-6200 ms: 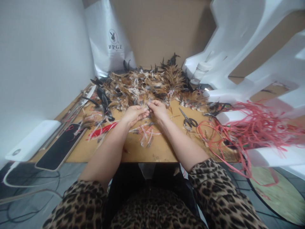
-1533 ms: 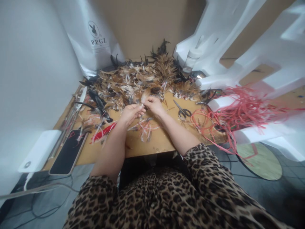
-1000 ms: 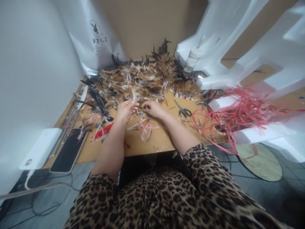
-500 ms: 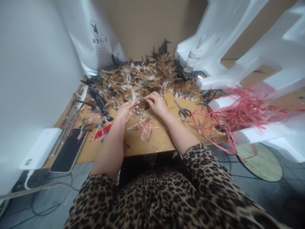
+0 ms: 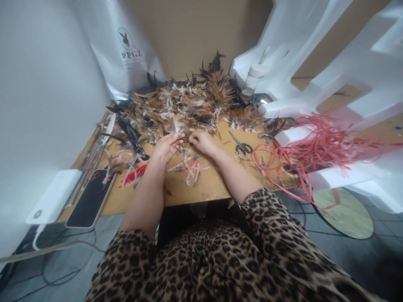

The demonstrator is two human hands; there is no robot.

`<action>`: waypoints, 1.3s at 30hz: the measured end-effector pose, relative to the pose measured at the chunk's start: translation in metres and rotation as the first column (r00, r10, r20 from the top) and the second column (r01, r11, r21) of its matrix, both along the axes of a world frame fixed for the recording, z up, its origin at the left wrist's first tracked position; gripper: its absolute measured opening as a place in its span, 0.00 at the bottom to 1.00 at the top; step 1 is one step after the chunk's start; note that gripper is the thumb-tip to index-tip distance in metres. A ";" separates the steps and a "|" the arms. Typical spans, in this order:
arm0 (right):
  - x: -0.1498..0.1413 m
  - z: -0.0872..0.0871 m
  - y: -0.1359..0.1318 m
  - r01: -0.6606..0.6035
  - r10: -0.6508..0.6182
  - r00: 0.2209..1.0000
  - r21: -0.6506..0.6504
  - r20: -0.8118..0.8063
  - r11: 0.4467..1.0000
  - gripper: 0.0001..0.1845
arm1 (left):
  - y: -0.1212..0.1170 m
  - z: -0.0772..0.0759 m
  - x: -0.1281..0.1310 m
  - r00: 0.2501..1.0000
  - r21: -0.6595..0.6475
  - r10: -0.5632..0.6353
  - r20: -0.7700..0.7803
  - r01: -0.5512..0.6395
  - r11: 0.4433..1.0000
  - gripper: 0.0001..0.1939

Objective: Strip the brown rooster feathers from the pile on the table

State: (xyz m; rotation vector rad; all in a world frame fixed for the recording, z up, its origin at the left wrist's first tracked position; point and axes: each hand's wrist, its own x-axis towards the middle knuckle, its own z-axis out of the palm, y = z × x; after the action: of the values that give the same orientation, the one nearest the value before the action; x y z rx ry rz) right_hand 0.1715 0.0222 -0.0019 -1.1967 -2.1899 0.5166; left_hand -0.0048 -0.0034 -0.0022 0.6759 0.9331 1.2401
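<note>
At the near edge of a broad heap of brown feathers (image 5: 189, 100), my left hand (image 5: 168, 146) has its thumb and forefinger pinched, its other fingers curled. Whatever it pinches is too small to make out against the feathers. My right hand (image 5: 203, 141) is just to the right, fingertips pressed together and bent inward; what lies in them is hidden. A small gap separates the hands. Below them, a tangle of pale and pinkish strips (image 5: 191, 167) lies on the yellow table (image 5: 208, 186). Scissors (image 5: 242, 144) with black handles rest to the right of my right hand.
Black feathers (image 5: 128, 129) and a red piece (image 5: 134, 174) lie on the left. A phone (image 5: 90, 199) and a white power bank (image 5: 55, 196) with a cable sit at the left edge. Pink-red strips (image 5: 330, 147) spill over white foam (image 5: 343, 176) on the right. A clear jar (image 5: 253, 79) stands behind.
My right hand has drawn slightly down and toward me, its fingers curling in more. My left hand stays in nearly the same place, still pinched.
</note>
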 end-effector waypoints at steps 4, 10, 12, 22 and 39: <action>0.005 0.004 0.004 0.035 -0.029 0.945 0.012 -0.327 0.999 0.09 | -0.001 0.001 0.001 1.000 0.001 -0.006 0.007 0.006 1.000 0.04; 0.002 0.006 0.006 -0.059 -0.138 0.722 -0.259 -0.678 0.964 0.11 | -0.004 0.004 0.007 0.998 -0.055 -0.056 0.033 0.058 0.997 0.03; 0.001 0.006 0.006 -0.101 -0.171 0.651 -0.307 -0.740 0.946 0.13 | -0.006 0.005 0.008 0.994 -0.062 -0.099 0.042 0.102 0.993 0.04; 0.001 0.007 0.008 -0.118 -0.245 0.511 -0.349 -0.824 0.930 0.17 | -0.009 0.003 0.012 0.972 -0.051 -0.212 0.102 0.218 0.975 0.03; -0.023 -0.003 -0.007 -0.222 -0.314 0.572 -0.511 -0.758 0.830 0.22 | -0.010 0.002 0.019 0.990 0.128 -0.076 -0.121 0.091 0.988 0.10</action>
State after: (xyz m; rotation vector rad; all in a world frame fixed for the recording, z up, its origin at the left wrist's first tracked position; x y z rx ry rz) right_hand 0.1486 0.0151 -0.0048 -0.9528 -1.1735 1.4515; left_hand 0.0147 -0.0132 -0.0006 0.8920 0.9130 1.2055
